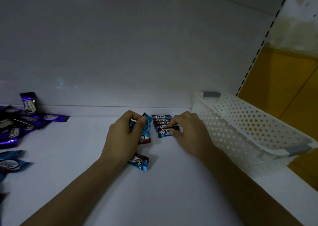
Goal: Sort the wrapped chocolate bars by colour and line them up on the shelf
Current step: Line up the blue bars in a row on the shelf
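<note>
Several blue-wrapped chocolate bars (pixel 161 121) lie overlapped in a short row near the back of the white shelf (pixel 172 182). My right hand (pixel 187 131) pinches the front bar of that row (pixel 166 131) at its right end. My left hand (pixel 123 134) grips a few blue bars (pixel 145 133), held upright just left of the row. One more blue bar (pixel 139 160) lies loose on the shelf beside my left wrist. A heap of purple-wrapped bars (pixel 22 122) sits at the far left, one of them standing against the back wall.
A white perforated plastic basket (pixel 240 131) stands on the shelf right beside my right hand. More blue bars (pixel 12 162) lie blurred at the left edge. The shelf's back wall rises just behind the row. A slotted shelf upright (pixel 254 57) runs up at the right.
</note>
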`<state>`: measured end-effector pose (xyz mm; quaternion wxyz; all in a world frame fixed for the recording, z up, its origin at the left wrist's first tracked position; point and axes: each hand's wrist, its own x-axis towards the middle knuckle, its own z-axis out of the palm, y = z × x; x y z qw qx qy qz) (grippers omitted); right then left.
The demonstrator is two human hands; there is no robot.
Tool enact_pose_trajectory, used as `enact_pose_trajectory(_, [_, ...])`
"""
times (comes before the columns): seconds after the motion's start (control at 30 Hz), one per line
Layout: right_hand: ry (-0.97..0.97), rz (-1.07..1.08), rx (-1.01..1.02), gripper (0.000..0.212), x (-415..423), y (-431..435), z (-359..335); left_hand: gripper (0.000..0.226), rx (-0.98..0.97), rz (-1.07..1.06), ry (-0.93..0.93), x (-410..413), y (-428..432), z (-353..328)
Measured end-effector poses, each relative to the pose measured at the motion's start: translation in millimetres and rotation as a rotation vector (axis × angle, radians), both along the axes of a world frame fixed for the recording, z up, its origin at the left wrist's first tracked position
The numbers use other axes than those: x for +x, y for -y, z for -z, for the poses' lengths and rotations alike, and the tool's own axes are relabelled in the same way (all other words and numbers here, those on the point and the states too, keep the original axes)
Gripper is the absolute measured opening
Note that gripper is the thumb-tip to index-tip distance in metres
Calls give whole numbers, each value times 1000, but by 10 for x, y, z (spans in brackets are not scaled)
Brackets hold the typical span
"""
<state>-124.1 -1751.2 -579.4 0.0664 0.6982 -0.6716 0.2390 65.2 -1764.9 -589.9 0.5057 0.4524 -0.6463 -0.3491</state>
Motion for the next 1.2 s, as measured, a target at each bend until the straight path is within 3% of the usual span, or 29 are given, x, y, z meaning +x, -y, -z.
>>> enact_pose_trajectory(0.4, [34, -27, -82, 18, 3, 43, 64, 15, -21, -10, -33, 13, 11, 10])
enact_pose_trajectory(0.47, [252, -110, -98, 27, 66, -24, 3, 16, -25, -46, -55, 14, 23, 9])
enact_pose_trajectory(0.57, [680, -340, 209, 69, 314, -187, -118, 15, -39, -152, -139, 31, 55, 5])
enact_pose_trajectory(0.63, [671, -464, 363, 57, 506, -268, -70, 14, -19, -209, -251, 47, 70, 1])
enact_pose_trajectory(0.7, [604, -536, 339, 29, 650, -304, -8, 13, 24, -231, -336, 58, 72, -4])
enact_pose_trajectory(0.77, [721, -533, 335, 12, 669, -303, 0, 11, 59, -223, -387, 65, 72, -9])
enact_pose_trajectory(0.87, [958, -454, 364, 9, 575, -279, -93, 12, 92, -216, -408, 80, 87, -5])
enact_pose_trajectory(0.97, [1110, -331, 258, 5, 444, -229, -201, 13, 96, -205, -333, 81, 100, 13])
enact_pose_trajectory(1.07, [1210, -205, 149, 4, 326, -207, -286, 15, 97, -152, -280, 62, 88, 20])
enact_pose_trajectory(1.2, [1171, -138, 140, 20, 142, -207, -353, 15, 91, -112, -245, 48, 71, 15])
